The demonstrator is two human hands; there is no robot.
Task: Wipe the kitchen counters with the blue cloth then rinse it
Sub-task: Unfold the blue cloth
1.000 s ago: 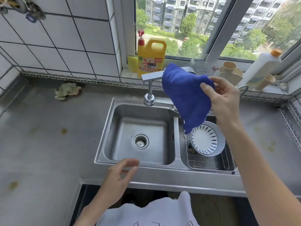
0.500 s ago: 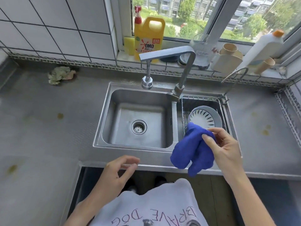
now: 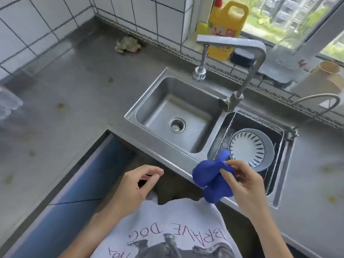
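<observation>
Over steel sink (image 3: 160, 86) rim: right hand (image 3: 242, 180) pinching bunched soft blue cloth (image 3: 210, 178); left hand (image 3: 138, 181) loosely curled, empty; "BRAVE DOG" on white shirt (image 3: 167, 229).

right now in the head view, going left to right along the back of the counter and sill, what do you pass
crumpled rag → yellow detergent jug → black sponge holder → clear plastic container → beige cups

Blue cloth (image 3: 210, 178): bunched, pinched in my right hand (image 3: 242, 180), hanging over the sink's front rim (image 3: 178, 159); counter (image 3: 61, 101) grey, stained.
</observation>
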